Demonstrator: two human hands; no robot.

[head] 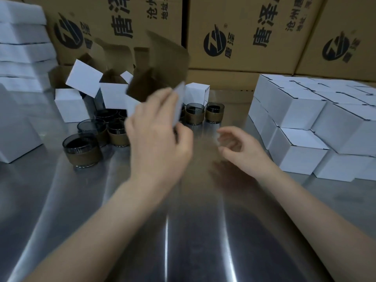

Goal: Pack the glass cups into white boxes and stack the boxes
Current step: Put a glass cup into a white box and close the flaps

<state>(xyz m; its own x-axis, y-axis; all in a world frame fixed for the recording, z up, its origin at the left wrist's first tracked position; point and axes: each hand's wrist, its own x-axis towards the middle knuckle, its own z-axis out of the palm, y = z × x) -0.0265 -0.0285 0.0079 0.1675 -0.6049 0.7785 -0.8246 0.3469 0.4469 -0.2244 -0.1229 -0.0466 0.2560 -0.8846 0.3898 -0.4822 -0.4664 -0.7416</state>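
Note:
My left hand (pixel 158 139) grips an unfolded white box (pixel 156 86) with a brown inside, held up above the steel table; it is blurred by motion. My right hand (pixel 238 145) hovers just to the right with loosely curled fingers and holds nothing. Several smoky glass cups with tan bands stand behind and left of my hands: one near cup (pixel 82 152), a cluster (pixel 114 127), and two further back (pixel 214 112). Open white boxes (pixel 71 107) stand behind the cups. A closed white box (pixel 197 92) sits beyond them.
Stacked closed white boxes (pixel 317 123) fill the right side of the table. More white boxes (pixel 22 53) pile up at the left, with one at the near left (pixel 16 137). Large printed brown cartons (pixel 244 33) line the back. The steel table (pixel 183 231) reflects light.

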